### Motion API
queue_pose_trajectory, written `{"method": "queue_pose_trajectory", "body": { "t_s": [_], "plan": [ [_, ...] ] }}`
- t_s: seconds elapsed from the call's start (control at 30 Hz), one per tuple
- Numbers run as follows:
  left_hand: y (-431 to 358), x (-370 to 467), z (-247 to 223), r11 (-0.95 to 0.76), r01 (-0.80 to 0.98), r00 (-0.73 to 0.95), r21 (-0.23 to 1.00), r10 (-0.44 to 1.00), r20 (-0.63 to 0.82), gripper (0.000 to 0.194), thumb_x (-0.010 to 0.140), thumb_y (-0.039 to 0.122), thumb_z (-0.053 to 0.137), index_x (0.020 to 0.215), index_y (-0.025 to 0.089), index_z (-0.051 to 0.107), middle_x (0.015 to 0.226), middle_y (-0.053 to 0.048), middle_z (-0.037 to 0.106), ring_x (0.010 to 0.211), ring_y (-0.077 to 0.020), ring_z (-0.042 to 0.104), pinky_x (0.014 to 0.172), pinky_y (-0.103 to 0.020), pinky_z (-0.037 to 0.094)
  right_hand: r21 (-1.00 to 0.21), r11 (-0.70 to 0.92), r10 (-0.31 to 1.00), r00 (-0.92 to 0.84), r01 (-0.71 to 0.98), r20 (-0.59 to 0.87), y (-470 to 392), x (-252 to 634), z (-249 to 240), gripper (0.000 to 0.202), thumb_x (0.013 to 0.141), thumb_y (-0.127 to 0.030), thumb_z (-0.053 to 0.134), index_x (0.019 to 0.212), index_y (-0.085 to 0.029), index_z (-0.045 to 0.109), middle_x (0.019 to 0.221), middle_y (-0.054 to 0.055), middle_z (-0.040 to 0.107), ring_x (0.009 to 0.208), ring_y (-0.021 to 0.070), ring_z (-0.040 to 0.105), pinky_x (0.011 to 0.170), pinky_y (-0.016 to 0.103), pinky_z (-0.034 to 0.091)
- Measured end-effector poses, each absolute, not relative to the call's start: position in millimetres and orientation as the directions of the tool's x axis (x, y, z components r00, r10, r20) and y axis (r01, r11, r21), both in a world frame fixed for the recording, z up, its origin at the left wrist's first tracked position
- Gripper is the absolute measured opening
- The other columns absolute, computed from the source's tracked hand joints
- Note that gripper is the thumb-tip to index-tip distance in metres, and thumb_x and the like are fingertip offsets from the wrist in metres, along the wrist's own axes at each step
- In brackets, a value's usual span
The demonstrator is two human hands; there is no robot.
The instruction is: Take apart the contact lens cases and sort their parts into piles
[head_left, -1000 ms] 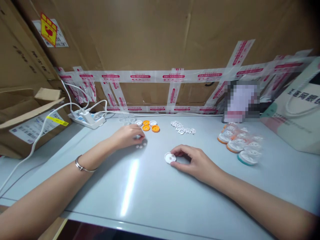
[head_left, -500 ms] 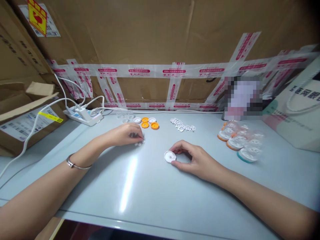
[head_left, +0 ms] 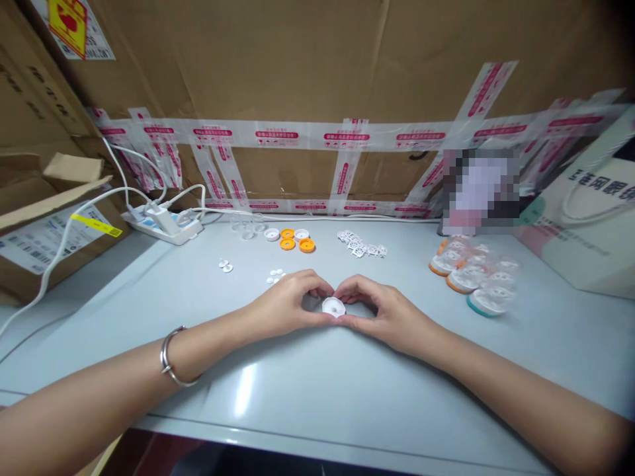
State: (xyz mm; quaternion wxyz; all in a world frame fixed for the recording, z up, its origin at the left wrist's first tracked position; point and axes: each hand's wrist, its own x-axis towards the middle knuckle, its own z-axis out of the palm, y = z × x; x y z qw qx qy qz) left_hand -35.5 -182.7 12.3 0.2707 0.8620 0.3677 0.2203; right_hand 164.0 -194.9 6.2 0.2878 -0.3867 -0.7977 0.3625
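Note:
A white round shallow cap (head_left: pixel 334 307) with a small raised centre is held between both hands, just above the table. From the right side, my right hand (head_left: pixel 380 307) grips its rim between thumb and fingers. My left hand (head_left: pixel 292 301) is closed round the left side of the same cap, thumb in front and fingertips behind. Whether a smaller part is also in the left fingers is hidden. Small white discs (head_left: pixel 272 276) lie behind the left hand, partly covered by it. Farther left sit a few more white pieces (head_left: pixel 226 266).
Orange rings (head_left: pixel 306 245) and white rings (head_left: pixel 272 235) stand at the back beside clear cups (head_left: pixel 247 229). White gear-like pieces (head_left: pixel 358 244) lie right of them. Clear-domed assemblies (head_left: pixel 489 303) stand at right. A power strip (head_left: pixel 171 227), cardboard box (head_left: pixel 44 231) and paper bag (head_left: pixel 590 218) border the table.
My left hand has moved right from the small white discs to the white cap and closed on its left side. My right hand still holds the cap in nearly the same place.

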Motion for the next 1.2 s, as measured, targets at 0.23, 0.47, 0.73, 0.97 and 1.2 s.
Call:
{"method": "queue_pose_trajectory", "body": {
  "t_s": [0.23, 0.47, 0.73, 0.97, 1.2],
  "plan": [
    [-180.8, -38.6, 7.4, -0.557, 0.490, 0.609, 0.670, 0.769, 0.194, 0.021, 0.071, 0.031, 0.066, 0.087, 0.018, 0.063, 0.084, -0.002, 0.060, 0.077, -0.0136, 0.056, 0.070, -0.024, 0.043, -0.681, 0.523, 0.808, -0.552, 0.513, 0.205, -192.5, 163.7, 11.0, 0.009, 0.078, -0.022, 0.059, 0.082, -0.019, 0.066, 0.086, 0.003, 0.063, 0.078, 0.0136, 0.060, 0.073, 0.026, 0.048],
    [-181.4, -39.3, 5.3, -0.569, 0.504, 0.603, 0.649, 0.770, 0.207, 0.023, 0.071, 0.032, 0.065, 0.089, 0.018, 0.063, 0.085, -0.003, 0.060, 0.076, -0.0146, 0.056, 0.069, -0.026, 0.043, -0.453, 0.573, 0.798, -0.591, 0.683, 0.119, -192.2, 152.6, 25.2, 0.016, 0.080, -0.014, 0.052, 0.079, -0.018, 0.068, 0.081, 0.005, 0.066, 0.074, 0.0152, 0.061, 0.069, 0.026, 0.046],
    [-181.5, -38.8, 6.1, -0.573, 0.510, 0.603, 0.641, 0.770, 0.209, 0.018, 0.070, 0.028, 0.065, 0.084, 0.016, 0.062, 0.082, -0.002, 0.059, 0.075, -0.0139, 0.054, 0.066, -0.024, 0.041, -0.017, 0.587, 0.804, -0.585, 0.810, -0.112, -193.7, 126.8, 37.7, 0.016, 0.072, -0.007, 0.052, 0.071, -0.014, 0.066, 0.071, 0.009, 0.066, 0.061, 0.0205, 0.061, 0.052, 0.028, 0.036],
    [-182.0, -39.6, 5.4, -0.579, 0.500, 0.615, 0.644, 0.761, 0.207, 0.021, 0.070, 0.027, 0.064, 0.089, 0.018, 0.062, 0.083, -0.002, 0.059, 0.075, -0.0142, 0.054, 0.067, -0.025, 0.041, -0.177, 0.558, 0.817, -0.574, 0.811, -0.056, -186.0, 132.5, 41.5, 0.007, 0.067, -0.016, 0.055, 0.069, -0.017, 0.061, 0.068, 0.004, 0.064, 0.059, 0.0148, 0.056, 0.049, 0.024, 0.032],
    [-183.1, -40.0, 7.1, -0.572, 0.484, 0.627, 0.662, 0.755, 0.194, 0.023, 0.070, 0.030, 0.065, 0.090, 0.018, 0.064, 0.085, -0.004, 0.061, 0.077, -0.0158, 0.055, 0.069, -0.027, 0.042, -0.532, 0.403, 0.746, -0.604, 0.745, -0.280, -165.3, 145.1, 47.4, 0.008, 0.062, -0.018, 0.059, 0.069, -0.018, 0.061, 0.060, -0.003, 0.059, 0.054, 0.0100, 0.052, 0.047, 0.019, 0.036]
  ]
}}
